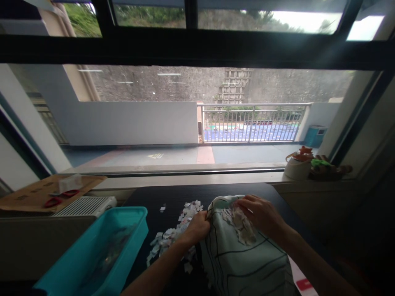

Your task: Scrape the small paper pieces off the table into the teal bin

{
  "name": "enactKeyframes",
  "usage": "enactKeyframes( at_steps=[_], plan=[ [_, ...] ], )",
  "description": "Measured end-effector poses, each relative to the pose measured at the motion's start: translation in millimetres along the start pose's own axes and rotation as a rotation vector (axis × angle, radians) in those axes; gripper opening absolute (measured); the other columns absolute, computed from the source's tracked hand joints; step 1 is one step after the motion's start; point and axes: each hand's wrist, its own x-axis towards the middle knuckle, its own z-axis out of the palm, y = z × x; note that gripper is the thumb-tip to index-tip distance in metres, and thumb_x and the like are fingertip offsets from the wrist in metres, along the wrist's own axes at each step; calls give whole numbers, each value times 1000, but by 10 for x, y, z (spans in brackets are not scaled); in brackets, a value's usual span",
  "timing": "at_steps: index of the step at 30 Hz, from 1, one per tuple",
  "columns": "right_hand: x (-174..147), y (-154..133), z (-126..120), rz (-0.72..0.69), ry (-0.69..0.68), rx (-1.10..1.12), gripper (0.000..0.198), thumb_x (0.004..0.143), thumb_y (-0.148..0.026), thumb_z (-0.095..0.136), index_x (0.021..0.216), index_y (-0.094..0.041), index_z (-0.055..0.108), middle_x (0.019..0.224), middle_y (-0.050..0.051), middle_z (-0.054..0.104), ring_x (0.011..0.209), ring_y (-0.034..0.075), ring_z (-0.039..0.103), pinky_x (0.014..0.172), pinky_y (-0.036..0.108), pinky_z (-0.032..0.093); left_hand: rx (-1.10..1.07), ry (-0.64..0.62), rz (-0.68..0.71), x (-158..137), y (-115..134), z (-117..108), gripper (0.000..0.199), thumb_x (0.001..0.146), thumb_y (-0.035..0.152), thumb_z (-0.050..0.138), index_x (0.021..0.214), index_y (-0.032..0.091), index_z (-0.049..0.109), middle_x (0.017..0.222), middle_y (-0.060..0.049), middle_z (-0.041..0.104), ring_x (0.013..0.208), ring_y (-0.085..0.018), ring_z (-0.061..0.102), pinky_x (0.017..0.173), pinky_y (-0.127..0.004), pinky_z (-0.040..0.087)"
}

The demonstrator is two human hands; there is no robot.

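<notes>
A pale green cloth [243, 263] with dark wavy lines, perhaps a cushion or a bag, lies bunched at the near side of the dark table. My left hand [200, 225] is closed on its left edge. On top of the cloth sit torn white paper scraps [242, 224], some in a clump. Over these scraps, my right hand [257, 209] has its fingers bent together and touching them; its fingertips are partly hidden. More small paper pieces [173, 236] are heaped on the table to the left of the cloth.
A turquoise plastic bin [140, 222] with unclear contents stands at the left. Behind it, red-handled scissors [61, 198] and a clear container [70, 183] lie on brown cardboard [27, 196]. A white pot [296, 168] is on the windowsill at the right.
</notes>
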Motion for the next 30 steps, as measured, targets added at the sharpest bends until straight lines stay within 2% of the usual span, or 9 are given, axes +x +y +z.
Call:
enactKeyframes(
  at_steps=[5, 9, 12, 17, 22, 24, 28, 30],
  plan=[
    [-184, -18, -46, -71, -82, 96, 22, 94, -23, 47, 91, -23, 69, 85, 3, 69, 80, 18, 62, 70, 26, 44, 1, -12, -5, 25, -24, 33, 25, 95, 30, 57, 114, 14, 58, 111, -8, 58, 91, -24, 60, 77, -41, 52],
    [-140, 19, -89, -55, 22, 181, 24, 94, -24, 45, 97, -22, 69, 90, 6, 70, 81, 17, 62, 73, 26, 45, -2, -29, -5, 52, -52, 58, 24, 95, 30, 57, 114, 14, 58, 111, -8, 58, 91, -24, 61, 76, -41, 52],
    [-26, 75, -32, -67, 72, 185, 27, 95, -23, 43, 101, -21, 69, 96, 7, 69, 87, 18, 62, 77, 28, 46, 4, -29, -1, 61, -60, 62, 25, 95, 30, 57, 114, 14, 58, 112, -8, 58, 92, -24, 60, 77, -41, 52],
    [-69, 97, 81, -123, -22, 183, 26, 93, -22, 47, 97, -23, 72, 94, 6, 71, 88, 18, 61, 77, 28, 48, 44, -25, -6, 54, -55, 40, 25, 95, 30, 57, 114, 14, 58, 112, -8, 58, 92, -24, 60, 76, -41, 52],
    [-286, 75, 30, -158, -94, 213, 27, 95, -24, 45, 103, -25, 71, 98, 6, 70, 90, 17, 60, 78, 27, 47, 149, -8, -7, 42, 24, 30, 25, 95, 30, 57, 115, 15, 58, 113, -8, 58, 93, -24, 60, 77, -42, 52],
    [-323, 107, 19, -112, -59, 221, 26, 93, -23, 45, 101, -24, 70, 98, 5, 70, 90, 18, 60, 79, 28, 46, 215, 2, -9, 30, 76, 45, 25, 95, 30, 57, 116, 15, 57, 114, -9, 57, 94, -24, 60, 78, -42, 52],
    [-303, 252, 71, 148, 79, 159, 22, 91, -23, 46, 93, -19, 68, 93, 7, 69, 87, 20, 61, 78, 30, 46, 355, -11, -32, 3, 159, 101, 25, 95, 29, 58, 116, 16, 57, 114, -9, 57, 95, -24, 60, 78, -42, 51],
    [-274, 323, 104, 218, 95, 130, 23, 90, -23, 45, 92, -18, 67, 90, 7, 69, 85, 20, 62, 76, 30, 46, 411, -25, -41, -2, 186, 122, 25, 95, 29, 58, 117, 17, 57, 115, -9, 57, 95, -24, 59, 79, -42, 51]
  ],
)
